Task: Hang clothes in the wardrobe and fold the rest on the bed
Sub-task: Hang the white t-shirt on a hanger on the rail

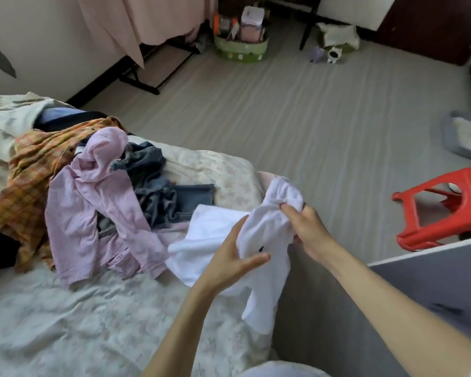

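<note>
1. At nine o'clock the pile of clothes (pixel 87 186) waits on the bed (pixel 65 322).
2. My left hand (pixel 229 265) lies under the white shirt (pixel 259 240), fingers (pixel 238 229) spread, thumb pressing the cloth.
3. The shirt hangs over the bed's edge, soft, light and limp; I judge the shoulder seams the best hold.
4. My right hand (pixel 307 229), at three o'clock, pinches a bunched fold with curled fingers.

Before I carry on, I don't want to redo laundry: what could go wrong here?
The white top, gripped by the right hand with the left hand against it, hangs past the bed edge; a loose end could trail to the floor. Spreading it may nudge the pile alongside.
</note>
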A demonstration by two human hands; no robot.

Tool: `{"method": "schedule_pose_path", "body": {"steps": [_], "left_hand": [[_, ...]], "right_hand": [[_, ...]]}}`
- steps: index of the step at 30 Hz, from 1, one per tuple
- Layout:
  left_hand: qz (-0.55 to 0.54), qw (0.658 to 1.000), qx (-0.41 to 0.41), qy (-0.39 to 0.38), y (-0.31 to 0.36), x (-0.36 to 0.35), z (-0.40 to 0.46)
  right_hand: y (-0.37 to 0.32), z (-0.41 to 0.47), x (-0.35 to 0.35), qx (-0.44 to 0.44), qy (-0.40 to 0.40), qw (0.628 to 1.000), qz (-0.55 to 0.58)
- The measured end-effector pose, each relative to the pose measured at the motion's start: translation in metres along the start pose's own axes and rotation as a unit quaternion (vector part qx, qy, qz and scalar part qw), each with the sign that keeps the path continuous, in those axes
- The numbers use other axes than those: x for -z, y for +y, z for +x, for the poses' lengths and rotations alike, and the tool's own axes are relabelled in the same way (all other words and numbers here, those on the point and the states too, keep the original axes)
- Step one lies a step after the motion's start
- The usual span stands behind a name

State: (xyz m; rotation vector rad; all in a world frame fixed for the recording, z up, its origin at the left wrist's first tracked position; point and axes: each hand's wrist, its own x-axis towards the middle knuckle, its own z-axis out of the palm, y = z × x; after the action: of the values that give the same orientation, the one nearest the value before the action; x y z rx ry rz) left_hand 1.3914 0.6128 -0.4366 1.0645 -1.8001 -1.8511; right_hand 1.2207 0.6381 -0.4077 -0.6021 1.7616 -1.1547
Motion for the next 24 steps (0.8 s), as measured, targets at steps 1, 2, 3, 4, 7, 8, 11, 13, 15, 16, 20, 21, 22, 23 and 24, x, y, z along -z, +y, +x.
{"method": "schedule_pose_path", "body": {"steps": [1,2,3,4,7,8,11,13,15,16,20,21,22,23,24], "left_hand": [[0.02,1.0,-0.011,0.004,0.002,-0.019,0.001],[0.035,0.999,-0.018,0.035,0.007,-0.035,0.003],[0.049,0.996,-0.024,0.072,0.014,-0.05,0.006],[0.054,0.994,-0.027,0.088,0.022,-0.063,0.009],[0.014,0.999,-0.023,0.044,0.049,-0.108,0.013],[-0.012,1.0,-0.005,0.029,0.056,-0.121,0.013],[-0.107,0.991,0.076,-0.02,0.075,-0.184,0.016],[-0.181,0.973,0.131,-0.064,0.084,-0.221,0.018],[-0.243,0.942,0.171,-0.157,0.098,-0.271,0.016],[-0.256,0.926,0.188,-0.202,0.102,-0.292,0.014],[-0.235,0.89,0.213,-0.328,0.111,-0.368,0.008],[-0.243,0.88,0.2,-0.356,0.111,-0.382,0.008],[-0.251,0.868,0.192,-0.383,0.112,-0.396,0.007],[-0.245,0.86,0.183,-0.408,0.116,-0.411,0.004],[-0.235,0.857,0.181,-0.421,0.118,-0.425,0.004]], "right_hand": [[-0.006,-0.008,0.017,-0.008,0.013,0.998,0.059],[-0.008,-0.015,0.033,-0.011,0.021,0.995,0.099],[-0.009,-0.022,0.051,-0.011,0.024,0.99,0.137],[-0.006,-0.032,0.069,-0.003,0.021,0.987,0.16],[0.005,-0.069,0.122,0.039,-0.003,0.972,0.231],[0.013,-0.079,0.137,0.051,-0.004,0.972,0.23],[0.039,-0.118,0.189,0.097,0.019,0.99,0.097],[0.057,-0.139,0.214,0.081,0.038,0.996,-0.009],[0.072,-0.173,0.245,0.075,0.047,0.996,-0.027],[0.077,-0.186,0.256,0.078,0.041,0.996,-0.018],[0.119,-0.229,0.307,0.049,0.144,0.988,0.002],[0.128,-0.237,0.318,0.029,0.183,0.983,-0.002],[0.134,-0.245,0.329,0.02,0.227,0.974,0.001],[0.142,-0.255,0.342,0.012,0.264,0.964,0.009],[0.148,-0.264,0.355,0.005,0.301,0.953,0.025]]}}
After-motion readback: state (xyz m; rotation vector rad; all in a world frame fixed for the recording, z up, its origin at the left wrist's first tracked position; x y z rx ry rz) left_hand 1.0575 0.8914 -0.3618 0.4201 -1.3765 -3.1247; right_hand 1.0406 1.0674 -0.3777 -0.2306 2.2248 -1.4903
